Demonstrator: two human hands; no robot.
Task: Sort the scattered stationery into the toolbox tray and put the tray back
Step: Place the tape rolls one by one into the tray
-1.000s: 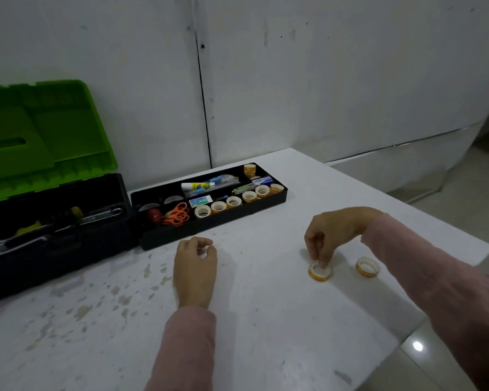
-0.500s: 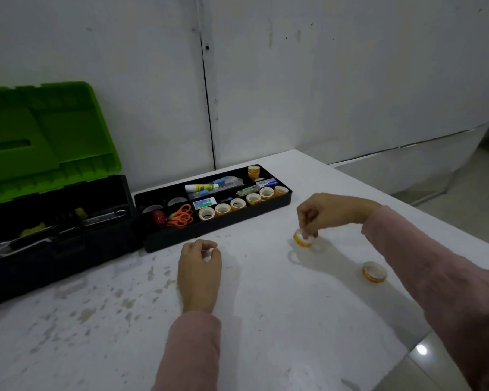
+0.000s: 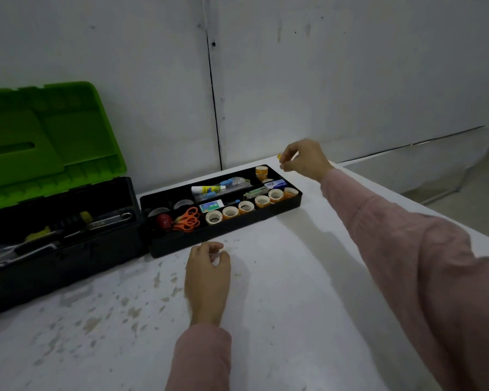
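Note:
The black toolbox tray [image 3: 232, 231] stands on the white table beside the open toolbox [image 3: 60, 244]. It holds a row of tape rolls [image 3: 246, 207], orange scissors [image 3: 187, 219], a glue stick [image 3: 208, 189] and small boxes. My right hand [image 3: 304, 159] hovers above the tray's far right corner, pinching a small orange tape roll [image 3: 279, 156] that is mostly hidden by my fingers. A stack of orange rolls [image 3: 261, 172] sits in the corner compartment just below it. My left hand [image 3: 208, 275] rests on the table in front of the tray, fingers curled loosely.
The toolbox has a green lid [image 3: 43, 142] raised against the wall and tools inside. The white table [image 3: 294, 292] is stained at the left; its right edge drops to the floor [image 3: 463, 198]. The second loose tape roll is out of view.
My right hand lifted the tape roll from the table and carried it left and away to above the tray's far right corner. The left hand stayed put. The camera tilted left.

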